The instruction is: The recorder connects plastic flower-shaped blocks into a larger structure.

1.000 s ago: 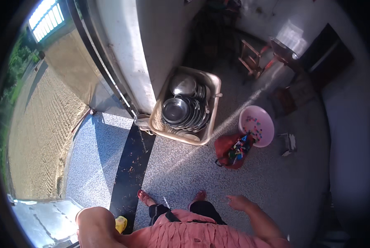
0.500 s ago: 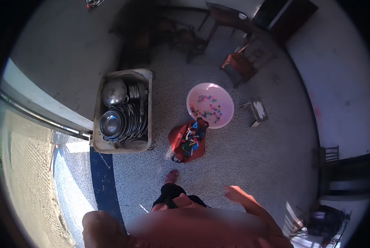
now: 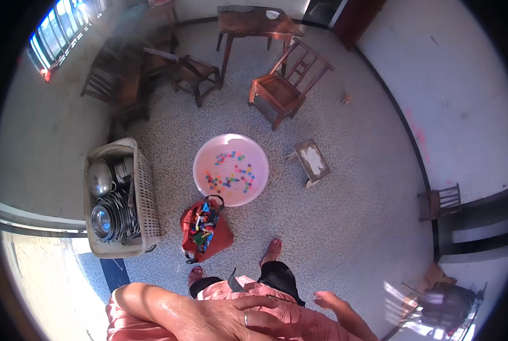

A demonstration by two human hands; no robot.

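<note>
My left hand (image 3: pixel 225 319) lies across the front of my pink top (image 3: pixel 168 328), fingers stretched out, a ring on one of them. Out to my side hangs my right hand (image 3: pixel 329 301), empty, its fingers loosely extended. On the floor ahead of my feet stands a red bag (image 3: pixel 222 236) with dark handles, filled with small coloured toy pieces. Just beyond it is a round pink basin (image 3: pixel 200 170), with many small coloured pieces scattered on its bottom. Neither hand touches the bag or the basin.
A plastic crate (image 3: pixel 146 193) of metal pots and lids stands at the left. A low stool (image 3: pixel 312 162) is right of the basin. Farther back are a wooden chair (image 3: pixel 282 91), a table (image 3: pixel 254 25) and more chairs. A small chair (image 3: pixel 440 202) stands by the right wall.
My view has shifted, so bag, basin and crate sit farther left and lower. The left hand has come across my front from the left side. Both feet now show.
</note>
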